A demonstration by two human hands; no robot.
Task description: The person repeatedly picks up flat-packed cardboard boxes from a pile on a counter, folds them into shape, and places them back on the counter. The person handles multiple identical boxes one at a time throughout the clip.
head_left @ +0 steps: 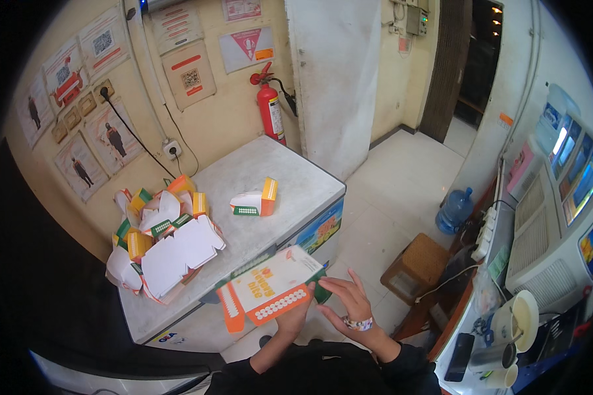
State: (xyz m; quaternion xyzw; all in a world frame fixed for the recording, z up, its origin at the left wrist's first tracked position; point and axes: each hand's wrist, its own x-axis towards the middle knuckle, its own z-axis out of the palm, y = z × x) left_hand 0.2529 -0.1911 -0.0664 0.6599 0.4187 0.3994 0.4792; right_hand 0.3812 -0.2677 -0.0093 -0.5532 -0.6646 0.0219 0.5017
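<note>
A partly unfolded cardboard food box (280,280), white with orange dotted side flaps and a green end flap, is tilted in front of me. My left hand (295,320) grips it from below at its near edge; most of the fingers are hidden behind the cardboard. At the box's green end is my right hand (348,304), with a patterned band at the wrist. Its fingers are stretched and apart, the tips at the green flap. Beyond, one folded box (265,197) in white, green and yellow lies on the grey-white freezer top (244,247).
Several folded boxes and a white cardboard sheet (181,253) are heaped on the freezer's left side. A red fire extinguisher (270,108) hangs behind it. To the right are a brown stool (415,266), a blue water jug (454,210) and a counter with a phone (459,357) and cups (503,376).
</note>
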